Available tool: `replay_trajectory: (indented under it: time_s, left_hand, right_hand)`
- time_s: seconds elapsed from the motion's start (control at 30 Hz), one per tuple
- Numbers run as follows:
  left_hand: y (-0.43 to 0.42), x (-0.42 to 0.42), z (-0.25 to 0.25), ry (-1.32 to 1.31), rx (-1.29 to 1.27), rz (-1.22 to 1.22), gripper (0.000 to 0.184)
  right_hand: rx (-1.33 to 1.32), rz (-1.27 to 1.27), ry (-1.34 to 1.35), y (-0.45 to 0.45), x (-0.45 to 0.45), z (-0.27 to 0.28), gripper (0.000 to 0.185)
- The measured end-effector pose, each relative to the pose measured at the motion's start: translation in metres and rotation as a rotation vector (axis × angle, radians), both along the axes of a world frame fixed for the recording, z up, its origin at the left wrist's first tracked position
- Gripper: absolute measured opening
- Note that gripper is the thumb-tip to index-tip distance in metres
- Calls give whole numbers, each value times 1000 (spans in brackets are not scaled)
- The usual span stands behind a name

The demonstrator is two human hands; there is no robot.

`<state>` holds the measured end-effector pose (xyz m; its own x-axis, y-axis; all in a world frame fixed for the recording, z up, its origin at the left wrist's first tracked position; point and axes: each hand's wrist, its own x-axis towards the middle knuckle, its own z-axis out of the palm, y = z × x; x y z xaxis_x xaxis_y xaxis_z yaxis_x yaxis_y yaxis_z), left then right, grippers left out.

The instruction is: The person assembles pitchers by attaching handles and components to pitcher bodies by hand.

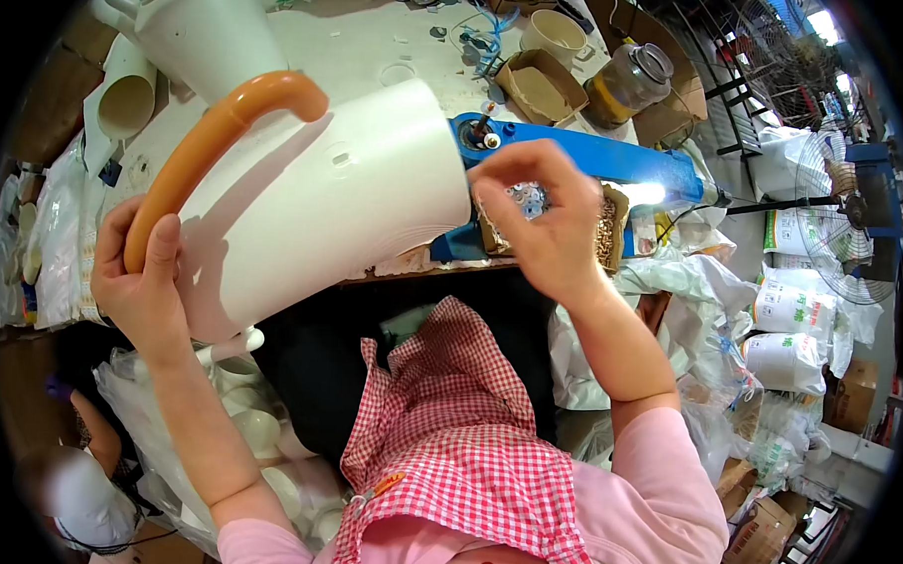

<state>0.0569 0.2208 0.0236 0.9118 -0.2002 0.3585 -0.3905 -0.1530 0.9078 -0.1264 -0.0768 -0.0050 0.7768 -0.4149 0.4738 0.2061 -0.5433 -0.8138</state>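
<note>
The left hand (147, 301) curls round the handle (208, 146) at the jug's (365, 185) eight o'clock. At three, the right hand (555, 224) bends loosely; I can't tell if it holds anything.

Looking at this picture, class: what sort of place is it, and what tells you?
Probably a factory workshop: there is a blue machine, a box of small metal parts, and stacked printed sacks.

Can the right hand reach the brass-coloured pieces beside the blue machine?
Likely yes: the right hand hovers close beside the brass-coloured pieces, and nothing visible blocks the way; the white vessel lies on its other side.
</note>
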Motion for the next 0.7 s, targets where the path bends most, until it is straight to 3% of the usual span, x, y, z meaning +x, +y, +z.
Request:
replay_trajectory:
  time_s: [0.07,0.17,0.33,0.7]
  left_hand:
    - [-15,5,10,-75,0,-58,29]
    - [-55,-1,25,-156,-17,-87,28]
    - [-107,-8,32,-307,2,-188,30]
    - [-125,8,24,-172,8,-183,27]
  right_hand:
    - [556,278,48,10,5,-6,40]
    - [674,252,64,5,7,-1,44]
    - [781,222,-104,-19,-3,-17,40]
    - [770,142,-114,-27,2,-18,42]
